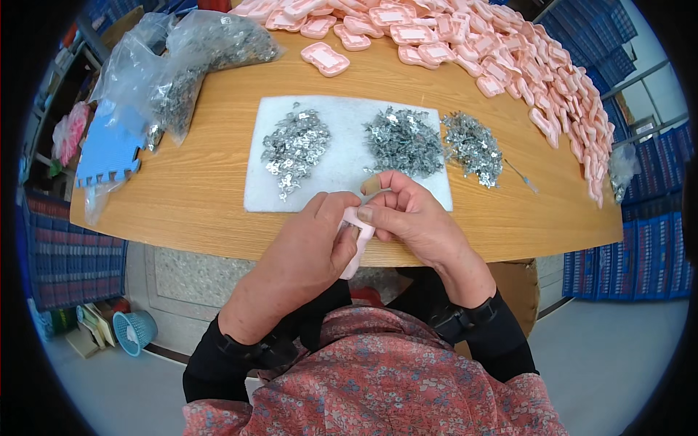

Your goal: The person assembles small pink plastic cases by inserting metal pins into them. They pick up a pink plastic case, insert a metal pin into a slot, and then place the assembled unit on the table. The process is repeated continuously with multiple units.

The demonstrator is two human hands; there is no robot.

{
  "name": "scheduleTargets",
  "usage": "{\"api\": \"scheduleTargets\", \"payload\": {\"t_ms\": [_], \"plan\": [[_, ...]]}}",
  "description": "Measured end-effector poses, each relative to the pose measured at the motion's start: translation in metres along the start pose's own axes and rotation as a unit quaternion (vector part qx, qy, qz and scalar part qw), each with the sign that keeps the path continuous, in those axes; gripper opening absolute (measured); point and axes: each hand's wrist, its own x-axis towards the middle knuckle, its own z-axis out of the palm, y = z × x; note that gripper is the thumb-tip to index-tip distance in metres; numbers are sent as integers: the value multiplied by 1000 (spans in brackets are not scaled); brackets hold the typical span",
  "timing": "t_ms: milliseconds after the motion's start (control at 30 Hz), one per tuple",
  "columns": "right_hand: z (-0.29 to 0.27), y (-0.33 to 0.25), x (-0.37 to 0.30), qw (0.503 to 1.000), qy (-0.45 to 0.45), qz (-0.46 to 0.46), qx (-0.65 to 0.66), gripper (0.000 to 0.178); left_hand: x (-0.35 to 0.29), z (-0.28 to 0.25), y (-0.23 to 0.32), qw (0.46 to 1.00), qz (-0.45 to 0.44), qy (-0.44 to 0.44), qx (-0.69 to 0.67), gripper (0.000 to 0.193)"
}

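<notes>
My left hand (307, 234) is closed round a pale pink plastic casing (352, 263), held just off the table's near edge. The thumb lies across the casing's rectangular opening. At the casing's upper end, my right hand (416, 219) has its thumb and fingers bent in a pinch; what sits between them, if anything, is too small to make out. Beyond my hands lies a white foam sheet (344, 138) bearing two heaps of small metal pieces, a left heap (297, 147) and a right heap (403, 143). Another heap of metal pieces (472, 147) lies at the sheet's right edge.
A large pile of pink casings (502, 54) covers the table's far right side, with one loose casing (325, 59) nearer. Clear bags of metal parts (189, 65) rest at the far left by a blue foam mat (109, 149). A thin tool (521, 176) lies right.
</notes>
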Motion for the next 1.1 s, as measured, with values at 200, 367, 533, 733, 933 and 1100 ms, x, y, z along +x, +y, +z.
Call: {"api": "scheduleTargets", "payload": {"t_ms": [200,367,533,733,933,1100], "plan": [[0,-8,-7,997,18,-73,6,29,-1,3,-22,823,-245,-92,-504,25],[5,4,-6,987,6,-139,-81,32,-7,8,-24,648,-247,-134,-708,32],[-1,-1,-8,970,5,-165,-176,17,-9,15,-29,595,-228,-186,-748,41],[-2,-1,-13,977,36,-146,-152,14,-10,27,-41,522,-234,-195,-796,48],[-6,5,-20,985,57,-126,-99,21,-5,35,-44,512,-206,-240,-798,49],[-13,0,-24,987,22,-90,-132,28,-6,41,-34,502,-226,-221,-805,44]]}}
